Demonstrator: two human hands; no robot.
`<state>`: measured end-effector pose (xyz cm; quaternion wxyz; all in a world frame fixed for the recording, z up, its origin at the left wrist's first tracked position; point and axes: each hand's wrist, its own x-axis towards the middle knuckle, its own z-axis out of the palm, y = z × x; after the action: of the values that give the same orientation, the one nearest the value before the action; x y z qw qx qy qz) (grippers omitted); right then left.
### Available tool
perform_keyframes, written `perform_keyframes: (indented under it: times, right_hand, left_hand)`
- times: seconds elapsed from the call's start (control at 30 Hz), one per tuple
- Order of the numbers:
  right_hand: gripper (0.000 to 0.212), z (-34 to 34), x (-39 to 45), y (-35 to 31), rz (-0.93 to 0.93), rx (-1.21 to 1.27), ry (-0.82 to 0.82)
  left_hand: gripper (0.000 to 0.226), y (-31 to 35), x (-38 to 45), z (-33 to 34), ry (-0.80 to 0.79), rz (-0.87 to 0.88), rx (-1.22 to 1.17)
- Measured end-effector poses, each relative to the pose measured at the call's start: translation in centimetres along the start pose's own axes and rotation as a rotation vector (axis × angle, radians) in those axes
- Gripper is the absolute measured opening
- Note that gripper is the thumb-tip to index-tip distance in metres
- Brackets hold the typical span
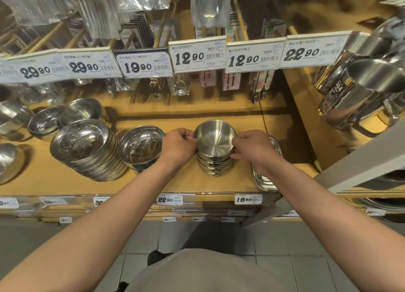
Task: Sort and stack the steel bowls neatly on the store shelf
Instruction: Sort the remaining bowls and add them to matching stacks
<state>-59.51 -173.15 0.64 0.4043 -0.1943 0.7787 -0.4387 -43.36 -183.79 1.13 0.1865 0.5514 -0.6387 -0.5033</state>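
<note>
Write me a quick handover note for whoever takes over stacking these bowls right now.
Left hand and right hand both grip the top bowl of the small stack at mid-shelf.
Tall tilted stack and medium stack stand to its left; loose bowls sit behind them.
Done: three stacks formed.
Left: seat the top bowl, straighten the leaning stack, sort the loose bowls.

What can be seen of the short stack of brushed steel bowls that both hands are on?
The short stack of brushed steel bowls holds about four round, straight-walled bowls nested upright on the wooden shelf. The top bowl is empty, with a flat bottom and a matte sheen. Dark labels mark the lower walls. The left hand pinches its left rim; the right hand grips the right side. A flat steel tray lies just to its right.
</note>
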Motion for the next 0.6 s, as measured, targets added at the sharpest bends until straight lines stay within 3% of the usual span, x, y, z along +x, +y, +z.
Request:
perform_keyframes:
  times: [0.4, 0.6]
  right_hand:
    - [0.009, 0.02, -0.12, -0.17, 0.051, 0.003, -0.012]
    - [0.018, 0.22, -0.09, -0.06, 0.069, -0.011, -0.013]
  left_hand:
    - [0.012, 0.04, -0.06, -0.31, -0.049, -0.023, -0.032]
    - [0.008, -0.10, -0.05, -0.42, -0.088, -0.064, -0.068]
